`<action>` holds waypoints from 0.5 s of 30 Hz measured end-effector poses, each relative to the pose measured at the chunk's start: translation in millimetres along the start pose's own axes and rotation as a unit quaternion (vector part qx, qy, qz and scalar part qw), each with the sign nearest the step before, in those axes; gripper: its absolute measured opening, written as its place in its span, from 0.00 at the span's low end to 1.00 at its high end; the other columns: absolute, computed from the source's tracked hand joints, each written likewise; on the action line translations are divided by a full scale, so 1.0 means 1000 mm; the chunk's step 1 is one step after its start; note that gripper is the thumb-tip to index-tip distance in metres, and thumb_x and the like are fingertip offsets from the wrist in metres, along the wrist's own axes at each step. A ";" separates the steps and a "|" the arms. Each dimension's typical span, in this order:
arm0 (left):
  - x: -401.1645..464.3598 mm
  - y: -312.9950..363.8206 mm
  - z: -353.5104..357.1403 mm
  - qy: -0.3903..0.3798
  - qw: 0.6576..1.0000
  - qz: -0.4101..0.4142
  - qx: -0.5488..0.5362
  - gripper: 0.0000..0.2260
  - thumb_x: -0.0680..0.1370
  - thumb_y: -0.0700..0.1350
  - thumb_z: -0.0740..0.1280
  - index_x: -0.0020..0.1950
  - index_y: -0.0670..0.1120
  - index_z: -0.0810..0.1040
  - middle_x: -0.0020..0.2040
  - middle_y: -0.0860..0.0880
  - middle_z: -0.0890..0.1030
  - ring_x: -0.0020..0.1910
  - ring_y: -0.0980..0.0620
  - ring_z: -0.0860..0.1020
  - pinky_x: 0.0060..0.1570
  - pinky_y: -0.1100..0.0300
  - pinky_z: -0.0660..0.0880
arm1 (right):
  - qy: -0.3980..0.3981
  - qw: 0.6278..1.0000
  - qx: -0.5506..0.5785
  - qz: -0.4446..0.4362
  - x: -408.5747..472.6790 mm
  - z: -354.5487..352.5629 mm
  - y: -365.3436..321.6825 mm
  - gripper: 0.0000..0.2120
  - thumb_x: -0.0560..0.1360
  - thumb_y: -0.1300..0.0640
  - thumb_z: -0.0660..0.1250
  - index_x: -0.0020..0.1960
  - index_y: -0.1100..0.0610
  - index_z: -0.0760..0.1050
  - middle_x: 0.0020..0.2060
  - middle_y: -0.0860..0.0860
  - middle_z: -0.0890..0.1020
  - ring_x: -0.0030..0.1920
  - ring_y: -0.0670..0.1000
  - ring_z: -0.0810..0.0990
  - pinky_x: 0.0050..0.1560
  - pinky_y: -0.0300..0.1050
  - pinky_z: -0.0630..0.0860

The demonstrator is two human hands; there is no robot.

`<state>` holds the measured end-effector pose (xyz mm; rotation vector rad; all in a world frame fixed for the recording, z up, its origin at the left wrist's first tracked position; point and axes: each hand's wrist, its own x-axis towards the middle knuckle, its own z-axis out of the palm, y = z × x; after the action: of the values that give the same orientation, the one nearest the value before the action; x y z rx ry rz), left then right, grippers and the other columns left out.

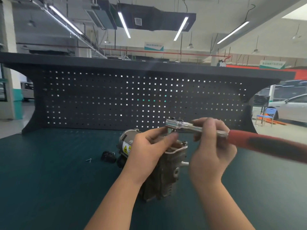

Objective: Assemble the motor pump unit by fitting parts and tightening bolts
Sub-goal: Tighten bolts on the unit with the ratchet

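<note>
Both hands are up over the work, right in the middle of the dark green table (49,171). The grey cast-metal motor pump unit (167,173) stands on the table near the centre, its silver cylindrical motor end with a yellow warning label (126,148) pointing left and far.

The left hand (147,151) sits on top of the unit, thumb and fingers (171,136) curled in and pinching at the socket under the ratchet head. What exactly sits between those fingertips is too small to tell.

The right hand (211,146) grips the chrome shaft of the long ratchet wrench with a red and black handle (265,143), fingers wrapped over the shaft just right of the head. The handle runs out to the right and near, past the hand, well clear of the table. The shiny ratchet head (174,124) hovers above the far top edge of the pump body, next to the left fingertips.

On the top plate of the unit, a bolt head (184,143) shows between the two hands. A short metal pipe stub (184,163) sticks out of the unit's right side, close to the right wrist.

Left of the unit, on the table, lies a small black rubber part (108,157), and further left a little loose silver screw (88,160), apart from it. Behind everything stands the dark perforated pegboard back panel (99,100).
</note>
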<state>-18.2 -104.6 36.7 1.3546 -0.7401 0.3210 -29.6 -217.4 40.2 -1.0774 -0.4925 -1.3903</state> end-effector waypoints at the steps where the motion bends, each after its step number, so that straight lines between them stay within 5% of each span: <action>1: 0.000 0.000 0.000 -0.006 1.000 0.002 -0.004 0.08 0.69 0.47 0.74 0.46 0.47 0.86 0.38 0.48 0.86 0.37 0.55 0.83 0.37 0.67 0.76 | -0.055 0.994 -0.065 -0.072 -0.002 0.000 -0.003 0.13 0.77 0.54 0.60 0.37 0.55 0.78 0.32 0.40 0.75 0.36 0.37 0.74 0.40 0.29 0.69; 2: -0.001 0.002 0.001 -0.012 1.000 0.002 -0.004 0.02 0.70 0.44 0.76 0.42 0.49 0.86 0.35 0.51 0.85 0.34 0.58 0.81 0.34 0.68 0.75 | -0.113 0.980 -0.115 -0.118 -0.006 0.001 -0.007 0.14 0.76 0.53 0.60 0.38 0.58 0.79 0.33 0.38 0.75 0.37 0.35 0.75 0.39 0.25 0.68; 6: -0.001 -0.001 -0.003 -0.014 0.999 -0.020 0.028 0.20 0.75 0.35 0.66 0.29 0.55 0.83 0.27 0.58 0.79 0.28 0.64 0.76 0.31 0.66 0.72 | -0.188 0.956 -0.141 -0.176 -0.016 0.006 -0.008 0.15 0.80 0.44 0.58 0.45 0.53 0.75 0.37 0.43 0.73 0.37 0.40 0.74 0.37 0.26 0.67; 9: 0.000 0.003 0.000 -0.026 1.000 -0.010 -0.010 0.06 0.74 0.44 0.70 0.39 0.49 0.86 0.35 0.51 0.85 0.35 0.59 0.81 0.35 0.68 0.75 | -0.129 0.980 -0.078 -0.130 -0.011 0.005 -0.003 0.14 0.81 0.48 0.56 0.42 0.52 0.75 0.37 0.39 0.75 0.38 0.38 0.75 0.41 0.28 0.69; 12: 0.000 0.000 0.001 -0.007 1.000 -0.003 0.005 0.09 0.69 0.52 0.71 0.40 0.49 0.87 0.38 0.48 0.86 0.38 0.56 0.83 0.39 0.67 0.76 | -0.007 1.000 -0.010 0.011 -0.001 0.000 0.006 0.14 0.77 0.52 0.57 0.40 0.57 0.76 0.32 0.42 0.74 0.33 0.42 0.72 0.37 0.32 0.68; 15: 0.000 -0.002 0.002 0.002 0.999 0.009 0.039 0.09 0.71 0.54 0.70 0.42 0.51 0.87 0.38 0.49 0.86 0.40 0.56 0.84 0.41 0.69 0.75 | 0.031 0.963 0.082 0.257 0.009 -0.004 0.021 0.16 0.77 0.49 0.60 0.38 0.54 0.82 0.27 0.46 0.71 0.31 0.46 0.69 0.38 0.39 0.67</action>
<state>-17.6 -107.0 35.6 1.4213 -0.7436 0.3689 -9.3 -229.4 39.1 -0.9384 -0.2496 -0.9053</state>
